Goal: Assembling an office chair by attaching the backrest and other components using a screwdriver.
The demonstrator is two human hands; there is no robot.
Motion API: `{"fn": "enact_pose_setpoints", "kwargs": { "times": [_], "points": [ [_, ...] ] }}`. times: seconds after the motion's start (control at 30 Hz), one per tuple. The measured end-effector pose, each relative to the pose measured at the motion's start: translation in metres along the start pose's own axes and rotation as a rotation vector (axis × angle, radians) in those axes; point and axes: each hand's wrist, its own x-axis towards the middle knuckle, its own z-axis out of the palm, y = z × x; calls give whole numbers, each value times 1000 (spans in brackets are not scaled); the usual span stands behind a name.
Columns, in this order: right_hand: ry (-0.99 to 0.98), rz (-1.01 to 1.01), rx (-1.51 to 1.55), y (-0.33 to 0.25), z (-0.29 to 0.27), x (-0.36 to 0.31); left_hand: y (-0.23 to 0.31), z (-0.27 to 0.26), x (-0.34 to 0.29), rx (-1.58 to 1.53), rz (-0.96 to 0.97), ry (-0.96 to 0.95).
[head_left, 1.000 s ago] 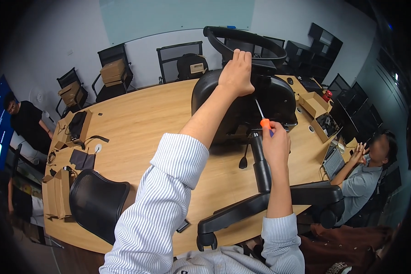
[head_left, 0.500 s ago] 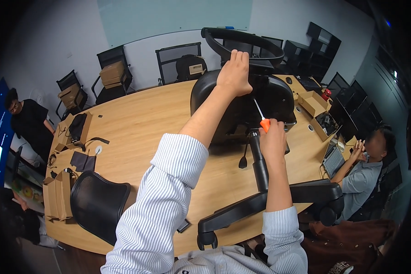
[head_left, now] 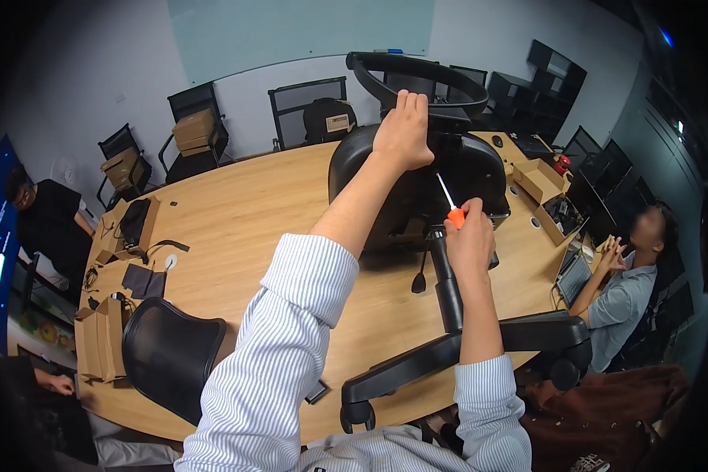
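An office chair lies tipped over on the table, its black seat underside (head_left: 480,169) facing me, its gas lift (head_left: 448,295) and wheeled base (head_left: 405,366) pointing toward me. At the far end, a looped black armrest (head_left: 460,79) sticks up. My left hand (head_left: 405,134) is closed on the chair close to that armrest; its palm side and grip point are hidden. A screwdriver with an orange handle (head_left: 456,218) is in my closed right hand (head_left: 472,240). Its thin shaft slants up and left to the seat underside, below my left hand; whether the tip touches a screw cannot be made out.
The wooden table (head_left: 275,283) carries open cardboard boxes (head_left: 98,338) on the left and another box (head_left: 539,181) at right. A mesh chair (head_left: 173,354) stands at the near left. One person (head_left: 621,291) sits by a laptop (head_left: 574,279); another (head_left: 51,228) stands far left.
My hands, the screwdriver and the chair stay almost in place. At the lower left, a person's arm and legs have come further into view. The seated person's hands have shifted slightly.
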Motion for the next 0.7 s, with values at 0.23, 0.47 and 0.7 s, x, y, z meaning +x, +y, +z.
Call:
{"fn": "enact_pose_setpoints", "kwargs": {
  "times": [0.23, 0.47, 0.7],
  "points": [
    [10, 27, -53, 23, 15, 0, 0, 2, 1, 1, 9, 23],
    [-221, 477, 1064, 31, 42, 9, -2, -1, 2, -20, 18, 21],
    [-90, 520, 1291, 1, 76, 54, 2, -3, 2, -18, 26, 7]
  ]
}}
